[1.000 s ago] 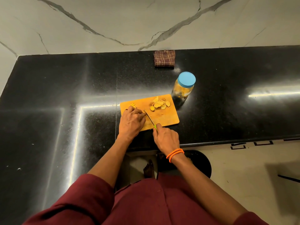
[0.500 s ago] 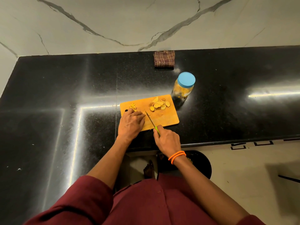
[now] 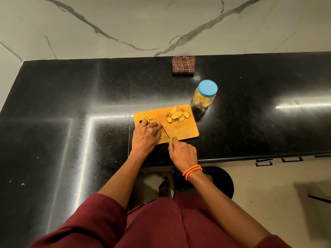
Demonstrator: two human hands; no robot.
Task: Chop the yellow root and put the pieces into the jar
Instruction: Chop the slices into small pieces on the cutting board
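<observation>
An orange cutting board (image 3: 186, 130) lies near the front edge of the black counter. A pile of yellow root slices (image 3: 177, 115) sits at its far right, and a smaller yellow bit (image 3: 148, 117) at its far left. My left hand (image 3: 146, 136) presses down on the board's left part, fingers curled over a piece that is hidden. My right hand (image 3: 181, 153) grips a green-handled knife (image 3: 165, 132), blade angled up-left with its tip against my left fingertips. A clear jar with a blue lid (image 3: 205, 94) stands closed just right of the board, yellow pieces inside.
A folded brown checked cloth (image 3: 183, 65) lies against the marble wall at the back. The black counter (image 3: 71, 113) stretches wide on both sides. A black stool (image 3: 222, 181) and a bare foot (image 3: 163, 187) show below the counter's edge.
The knife has shifted slightly between cuts beside my left fingertips. My left hand drew back a little, uncovering more of the yellow bit at the board's left.
</observation>
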